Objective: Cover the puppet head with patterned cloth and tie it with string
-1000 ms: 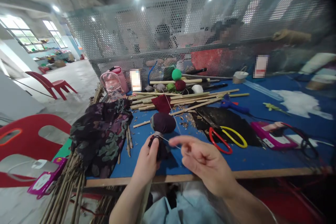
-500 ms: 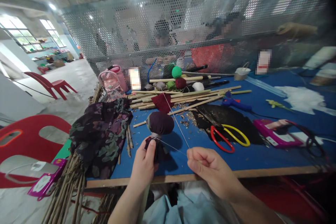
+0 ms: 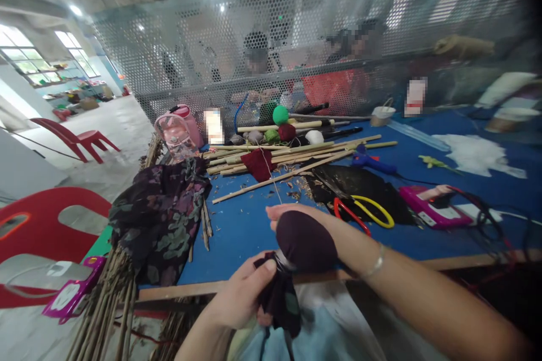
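Note:
My left hand (image 3: 249, 290) grips the gathered cloth neck of a dark, round cloth-covered bundle (image 3: 307, 241), its thumb on the pale thread binding just under the ball. The bundle tilts to the right over the table's front edge, and loose dark cloth hangs below the hand. Behind the ball is my right hand (image 3: 292, 211), mostly hidden by it; what its fingers hold cannot be seen. A pale thread (image 3: 273, 180) runs from the yarn balls at the back down to the right hand.
Scissors (image 3: 372, 211) with red and yellow handles lie on black cloth at the right, near a blue glue gun (image 3: 372, 162). Wooden sticks (image 3: 296, 157) and a dark red cloth piece (image 3: 257, 164) lie further back. Flowered dark cloth (image 3: 163, 214) covers the table's left end. People sit behind a mesh screen (image 3: 190, 56).
The bundle has come nearer, moved right and tipped over to the right. My right hand has gone from the right of the bundle to behind its ball, carrying the thread round.

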`<state>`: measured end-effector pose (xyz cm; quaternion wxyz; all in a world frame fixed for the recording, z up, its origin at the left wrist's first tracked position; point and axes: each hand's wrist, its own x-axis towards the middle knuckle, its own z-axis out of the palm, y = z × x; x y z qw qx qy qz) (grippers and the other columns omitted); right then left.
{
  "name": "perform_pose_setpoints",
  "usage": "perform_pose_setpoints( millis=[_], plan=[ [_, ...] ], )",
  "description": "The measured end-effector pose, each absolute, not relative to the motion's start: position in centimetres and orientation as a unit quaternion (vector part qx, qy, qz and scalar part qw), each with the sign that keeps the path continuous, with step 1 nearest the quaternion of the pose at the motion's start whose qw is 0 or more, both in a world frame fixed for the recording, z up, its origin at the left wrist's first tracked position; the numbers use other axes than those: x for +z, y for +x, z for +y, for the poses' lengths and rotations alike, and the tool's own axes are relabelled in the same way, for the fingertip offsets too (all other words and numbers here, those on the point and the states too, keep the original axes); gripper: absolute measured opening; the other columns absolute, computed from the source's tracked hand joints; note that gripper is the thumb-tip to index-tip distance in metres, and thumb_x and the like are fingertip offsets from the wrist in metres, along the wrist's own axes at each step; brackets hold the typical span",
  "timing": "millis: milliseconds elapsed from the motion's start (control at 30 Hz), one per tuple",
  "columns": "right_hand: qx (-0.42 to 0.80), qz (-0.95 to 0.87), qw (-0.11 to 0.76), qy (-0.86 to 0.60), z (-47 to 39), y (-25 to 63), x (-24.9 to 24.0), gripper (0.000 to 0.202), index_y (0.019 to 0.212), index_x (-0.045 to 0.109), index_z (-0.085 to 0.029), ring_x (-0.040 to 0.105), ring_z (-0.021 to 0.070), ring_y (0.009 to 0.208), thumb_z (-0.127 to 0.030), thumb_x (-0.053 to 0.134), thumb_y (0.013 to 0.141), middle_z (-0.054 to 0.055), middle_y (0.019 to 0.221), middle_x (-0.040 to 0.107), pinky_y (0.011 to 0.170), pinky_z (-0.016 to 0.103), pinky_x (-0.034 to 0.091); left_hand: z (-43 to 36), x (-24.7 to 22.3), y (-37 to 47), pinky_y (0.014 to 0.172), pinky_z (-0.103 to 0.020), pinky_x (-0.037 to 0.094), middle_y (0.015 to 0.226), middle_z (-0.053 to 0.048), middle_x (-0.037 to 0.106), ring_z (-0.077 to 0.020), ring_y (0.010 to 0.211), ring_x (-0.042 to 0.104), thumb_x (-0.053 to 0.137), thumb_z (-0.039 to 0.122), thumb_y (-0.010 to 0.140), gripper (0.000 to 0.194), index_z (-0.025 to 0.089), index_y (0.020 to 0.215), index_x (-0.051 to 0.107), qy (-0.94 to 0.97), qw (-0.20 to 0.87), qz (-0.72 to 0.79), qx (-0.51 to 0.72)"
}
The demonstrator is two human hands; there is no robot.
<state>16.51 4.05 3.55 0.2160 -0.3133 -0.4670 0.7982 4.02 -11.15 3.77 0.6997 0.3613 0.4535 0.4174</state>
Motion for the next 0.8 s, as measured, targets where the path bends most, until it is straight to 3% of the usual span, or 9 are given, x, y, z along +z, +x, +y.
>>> perform_pose_setpoints(
  millis=[67,133,200,267,333,400,567,667,800],
  plan=[
    [0.769,-0.583,0.058,-0.256,5.5,15.3,5.6,0.029,0.056,0.055,-0.015,0.036,0.0063,0.039,-0.037,0.073,0.062,-0.005,0.046,0.050,0.039,0.019,0.027,-11.4,3.6,4.1,0.035,-0.019,0.026,0.051,0.004,0.047,-0.0050,0.033,0.036,0.050,0.059,0.078,0.053,0.016,0.109,0.057,0.392,0.704,0.446,0.390],
    [0.641,-0.740,-0.071,-0.193,6.0,14.3,8.4,0.031,0.057,0.055,-0.015,0.030,0.0045,0.041,-0.041,0.069,0.067,-0.008,0.046,0.042,0.042,0.018,0.023,-11.3,3.5,4.2,0.035,-0.019,0.026,0.054,0.005,0.046,-0.0047,0.034,0.033,0.050,0.059,0.079,0.054,0.018,0.115,0.054,0.406,0.688,0.463,0.385],
    [0.447,-0.874,-0.083,-0.169,5.2,13.6,11.6,0.033,0.052,0.050,-0.016,0.026,0.0050,0.043,-0.040,0.066,0.070,-0.009,0.044,0.034,0.045,0.020,0.020,-11.0,3.5,4.3,0.040,-0.020,0.033,0.059,0.003,0.051,-0.0069,0.039,0.039,0.049,0.057,0.080,0.053,0.019,0.116,0.054,0.421,0.642,0.498,0.403],
    [0.250,-0.952,-0.045,-0.169,3.1,13.7,14.5,0.035,0.048,0.049,-0.016,0.028,0.0066,0.044,-0.037,0.064,0.072,-0.006,0.043,0.035,0.048,0.023,0.019,-10.6,3.3,4.3,0.059,-0.024,0.045,0.073,-0.002,0.061,-0.0129,0.061,0.055,0.048,0.051,0.083,0.046,0.018,0.114,0.057,0.452,0.564,0.534,0.440],
    [0.100,-0.976,-0.008,-0.192,0.7,14.6,16.2,0.029,0.051,0.056,-0.016,0.035,0.0088,0.045,-0.031,0.061,0.075,-0.002,0.046,0.045,0.050,0.025,0.019,-10.0,3.2,4.0,0.086,-0.029,0.042,0.097,-0.007,0.065,-0.0192,0.093,0.057,0.046,0.045,0.086,0.041,0.017,0.113,0.058,0.478,0.480,0.560,0.476],
    [0.036,-0.975,-0.002,-0.219,-1.3,16.0,16.4,0.019,0.058,0.061,-0.016,0.042,0.0112,0.045,-0.023,0.059,0.075,0.003,0.052,0.056,0.050,0.027,0.019,-9.6,3.0,3.7,0.097,-0.031,0.035,0.112,-0.009,0.062,-0.0210,0.109,0.052,0.044,0.042,0.088,0.039,0.017,0.115,0.056,0.479,0.427,0.585,0.496],
    [0.121,-0.962,0.079,-0.233,-3.1,19.1,12.1,0.021,0.079,0.066,-0.018,0.059,0.0164,0.060,-0.020,0.045,0.086,0.006,0.070,0.068,0.054,0.027,0.029,-9.4,3.1,3.2,0.087,-0.030,0.041,0.108,-0.007,0.064,-0.0194,0.097,0.057,0.040,0.043,0.089,0.039,0.018,0.116,0.052,0.464,0.382,0.628,0.494],
    [0.259,-0.919,0.161,-0.248,-3.6,19.3,9.6,0.026,0.089,0.067,-0.020,0.060,0.0148,0.065,-0.024,0.042,0.090,0.004,0.077,0.070,0.058,0.025,0.035,-9.3,3.3,3.6,0.083,-0.029,0.042,0.104,-0.006,0.065,-0.0186,0.094,0.057,0.039,0.040,0.089,0.036,0.019,0.116,0.051,0.482,0.361,0.634,0.485],
    [0.451,-0.802,0.256,-0.297,-3.6,18.4,8.7,0.022,0.085,0.069,-0.019,0.061,0.0145,0.066,-0.027,0.048,0.087,0.002,0.076,0.070,0.062,0.023,0.042,-9.2,3.3,4.4,0.076,-0.029,0.044,0.099,-0.007,0.067,-0.0193,0.086,0.060,0.038,0.038,0.089,0.037,0.018,0.119,0.047,0.506,0.348,0.654,0.443]
  ],
)
